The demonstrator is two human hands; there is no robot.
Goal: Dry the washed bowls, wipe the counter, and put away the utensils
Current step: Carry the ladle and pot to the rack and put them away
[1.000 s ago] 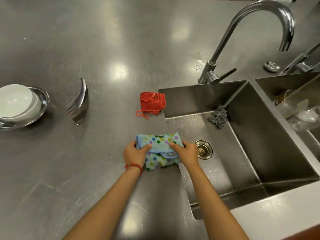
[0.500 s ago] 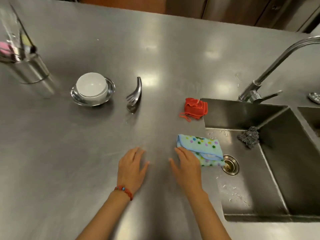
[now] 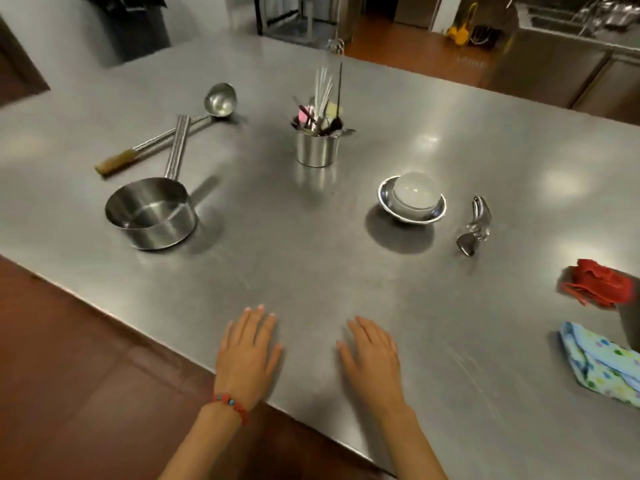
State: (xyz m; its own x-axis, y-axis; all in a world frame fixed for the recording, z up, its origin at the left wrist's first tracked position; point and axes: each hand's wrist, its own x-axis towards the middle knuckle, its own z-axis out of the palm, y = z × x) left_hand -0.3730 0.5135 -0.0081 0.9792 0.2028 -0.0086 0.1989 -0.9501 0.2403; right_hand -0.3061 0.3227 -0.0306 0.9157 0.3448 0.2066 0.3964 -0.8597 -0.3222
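Observation:
My left hand [image 3: 248,355] and my right hand [image 3: 373,358] lie flat, fingers straight, on the steel counter [image 3: 311,278] near its front edge, holding nothing. A white bowl [image 3: 415,195] sits upside down in a steel bowl [image 3: 387,202] beyond my right hand. To its right lie a fork and spoon [image 3: 476,225]. The folded dotted blue cloth [image 3: 602,365] rests at the far right, with a red cloth [image 3: 599,285] behind it. A steel utensil holder [image 3: 317,147] full of utensils stands at the middle back.
A steel saucepan [image 3: 152,213] stands at the left with its handle pointing away. A ladle [image 3: 166,133] with a wooden grip lies behind it. The sink corner [image 3: 630,323] shows at the right edge. The counter's front edge runs diagonally past my wrists.
Both hands let go of the dotted cloth and moved left onto the bare counter. My view swung left, away from the sink, bringing the saucepan, ladle and utensil holder into sight.

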